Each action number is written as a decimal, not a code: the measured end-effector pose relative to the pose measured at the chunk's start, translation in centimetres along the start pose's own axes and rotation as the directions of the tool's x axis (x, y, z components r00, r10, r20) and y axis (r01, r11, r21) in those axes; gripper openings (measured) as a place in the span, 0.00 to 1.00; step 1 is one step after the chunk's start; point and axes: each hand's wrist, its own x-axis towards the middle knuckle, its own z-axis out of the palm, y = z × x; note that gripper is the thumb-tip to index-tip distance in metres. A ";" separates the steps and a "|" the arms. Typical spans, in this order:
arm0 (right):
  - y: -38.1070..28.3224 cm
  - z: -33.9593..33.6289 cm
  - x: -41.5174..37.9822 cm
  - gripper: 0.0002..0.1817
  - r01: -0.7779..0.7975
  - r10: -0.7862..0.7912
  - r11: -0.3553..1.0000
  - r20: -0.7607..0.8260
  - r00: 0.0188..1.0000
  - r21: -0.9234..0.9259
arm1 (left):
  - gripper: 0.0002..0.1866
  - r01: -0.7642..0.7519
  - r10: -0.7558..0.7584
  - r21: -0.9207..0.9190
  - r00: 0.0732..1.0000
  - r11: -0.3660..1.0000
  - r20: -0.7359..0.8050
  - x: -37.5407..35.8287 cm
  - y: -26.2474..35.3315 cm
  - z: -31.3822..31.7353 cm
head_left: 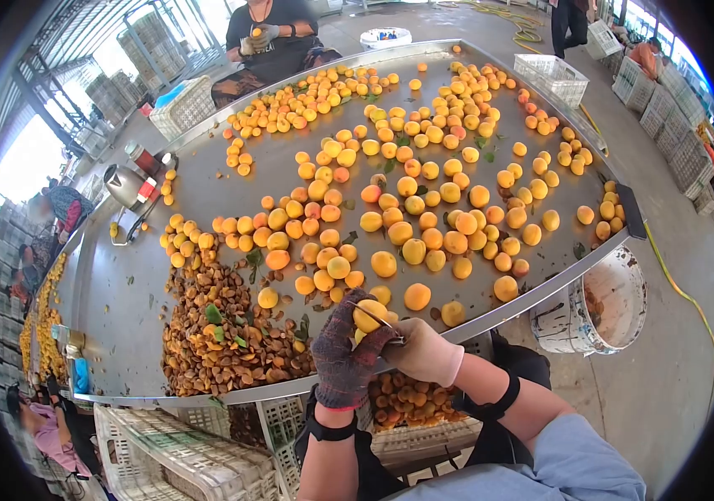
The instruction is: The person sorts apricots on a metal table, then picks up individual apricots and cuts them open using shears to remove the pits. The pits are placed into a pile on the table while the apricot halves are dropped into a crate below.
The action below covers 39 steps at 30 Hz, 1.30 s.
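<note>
My left hand (345,346), in a dark knitted glove, is closed around a yellow-orange apricot (368,316) at the near edge of the metal table (206,179). My right hand (425,351), in a pale glove, grips a small knife (388,329) whose thin blade lies across the fruit. Whole apricots (417,296) are spread over the tabletop beyond my hands. To their left sits a heap of brown apricot pits (221,344) with a few green leaves. Below the table edge, a crate of cut apricots (414,399) stands between my legs.
A stained white bucket (559,321) stands right of the table, near a yellow hose (681,292). White plastic crates (181,451) are at lower left. A kettle (125,185) rests on the table's left side. Across it, a person (269,37) in gloves handles fruit; others sit at left.
</note>
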 end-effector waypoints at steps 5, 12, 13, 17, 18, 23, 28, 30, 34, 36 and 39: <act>-2.1 -1.0 0.2 0.15 -0.106 0.112 0.994 0.208 0.972 -0.036 | 0.28 0.100 -0.104 -0.130 0.994 0.986 -0.022 -0.2 -0.4 0.6; -2.7 -0.9 0.5 0.15 -0.038 0.011 0.877 -0.059 0.998 -0.479 | 0.28 0.052 -0.072 -0.159 0.990 0.986 -0.121 0.5 -0.3 0.4; -1.9 -0.6 0.3 0.11 -0.041 -0.019 0.875 -0.120 0.993 -0.482 | 0.28 -0.128 0.146 0.161 0.984 0.979 -0.105 0.6 0.1 0.4; -0.3 -0.6 0.7 0.08 -0.007 -0.039 0.929 -0.117 0.992 -0.369 | 0.29 -0.063 0.081 0.240 0.994 0.969 -0.068 0.7 0.7 1.2; 0.3 -0.5 0.9 0.07 0.040 -0.079 0.940 -0.103 0.992 -0.338 | 0.29 -0.071 0.090 0.239 0.993 0.968 -0.071 0.8 0.7 1.3; -0.1 -0.4 1.0 0.13 -0.086 0.076 0.979 -0.059 0.995 -0.186 | 0.24 0.006 -0.004 0.017 0.994 1.000 -0.107 1.0 -1.1 1.7; -1.0 0.3 1.2 0.08 0.035 -0.035 0.998 0.002 0.999 0.056 | 0.24 0.100 -0.099 0.133 0.995 0.986 -0.014 1.3 1.1 0.6; -4.3 -0.5 0.9 0.11 -0.202 0.181 0.973 0.169 0.969 0.114 | 0.23 0.082 -0.087 0.127 0.996 0.988 0.034 1.1 1.3 0.0; -5.0 -0.9 0.8 0.13 -0.454 0.413 0.887 0.289 0.864 0.089 | 0.23 0.218 -0.203 -0.145 0.973 0.965 0.114 0.9 1.3 -0.2; -3.1 -0.6 0.8 0.12 -0.324 0.298 0.943 0.238 0.924 0.078 | 0.23 0.254 -0.236 -0.243 0.967 0.936 0.100 1.0 1.4 -0.1; -1.4 -1.6 0.1 0.13 -0.125 0.117 0.989 0.093 0.989 0.076 | 0.21 0.083 -0.247 -0.664 0.956 0.743 -0.157 1.7 0.9 -0.8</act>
